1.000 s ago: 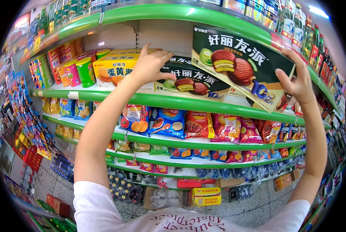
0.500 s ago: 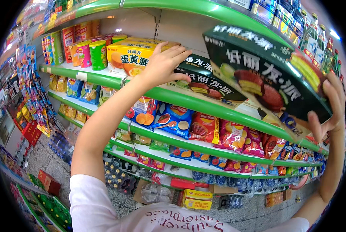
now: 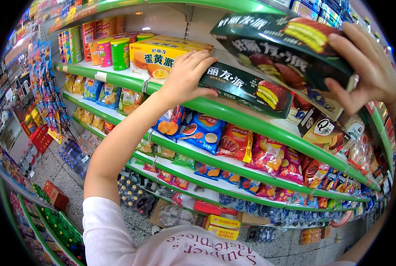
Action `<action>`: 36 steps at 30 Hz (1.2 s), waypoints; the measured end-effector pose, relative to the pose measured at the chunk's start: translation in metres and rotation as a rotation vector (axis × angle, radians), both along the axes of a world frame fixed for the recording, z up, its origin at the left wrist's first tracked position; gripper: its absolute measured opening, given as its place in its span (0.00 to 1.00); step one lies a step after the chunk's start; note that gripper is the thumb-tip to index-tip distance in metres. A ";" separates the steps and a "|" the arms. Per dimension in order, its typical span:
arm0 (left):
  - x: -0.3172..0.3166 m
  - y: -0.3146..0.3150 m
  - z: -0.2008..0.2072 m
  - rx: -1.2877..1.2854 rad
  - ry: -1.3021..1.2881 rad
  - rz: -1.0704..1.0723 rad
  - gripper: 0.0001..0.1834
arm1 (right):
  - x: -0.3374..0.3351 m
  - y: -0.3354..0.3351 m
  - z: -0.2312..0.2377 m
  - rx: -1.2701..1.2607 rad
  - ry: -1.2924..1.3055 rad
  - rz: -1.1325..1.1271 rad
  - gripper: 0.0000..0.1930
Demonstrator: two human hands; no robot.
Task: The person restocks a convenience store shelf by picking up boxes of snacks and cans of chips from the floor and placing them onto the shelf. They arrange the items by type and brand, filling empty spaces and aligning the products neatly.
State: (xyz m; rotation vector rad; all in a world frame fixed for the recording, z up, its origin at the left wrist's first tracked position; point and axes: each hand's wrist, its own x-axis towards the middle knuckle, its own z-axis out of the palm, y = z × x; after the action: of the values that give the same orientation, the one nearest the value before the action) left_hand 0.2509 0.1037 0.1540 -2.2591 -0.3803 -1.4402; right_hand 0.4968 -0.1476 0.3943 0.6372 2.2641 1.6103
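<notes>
My right hand [image 3: 366,66] grips the right end of a dark green snack-pie box [image 3: 269,48], fingers on top and thumb at the front. This box is raised and tilted, and motion blurs its print. Below it, a second dark green snack-pie box [image 3: 246,88] rests on the green-edged shelf. Its left end lies between the fingers and thumb of my left hand [image 3: 190,76]. A yellow pie box [image 3: 156,57] stands beside that hand, partly covered by it.
Colourful snack cans [image 3: 120,54] stand on the shelf's left part. A dark box with a white label [image 3: 324,133] is at the right. Bags of chips [image 3: 202,133] fill the lower shelf. Bottle packs [image 3: 136,197] and a yellow carton [image 3: 223,227] are on the floor.
My right hand has brought the raised box up and to the left. More of the lower green box and the goods right of it now show. The view has shifted slightly.
</notes>
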 end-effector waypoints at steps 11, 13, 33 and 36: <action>0.001 0.002 0.025 -0.149 0.293 0.114 0.38 | 0.024 0.114 -0.042 -0.071 0.027 0.248 0.26; 0.007 0.009 0.031 -0.258 0.356 0.057 0.38 | 0.036 0.126 -0.042 -0.001 -0.127 0.318 0.23; 0.005 0.028 0.036 -0.278 0.392 0.043 0.40 | -0.020 0.134 -0.102 -0.292 0.467 -0.475 0.20; 0.006 0.030 0.032 -0.150 0.361 0.051 0.40 | -0.028 0.135 -0.101 -0.264 0.594 -0.548 0.29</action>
State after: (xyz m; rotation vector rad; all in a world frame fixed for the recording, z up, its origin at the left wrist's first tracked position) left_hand 0.2564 0.1341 0.1860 -2.5454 -0.4362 -0.9774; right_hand 0.4686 -0.0126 0.2933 1.6508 2.3008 0.9152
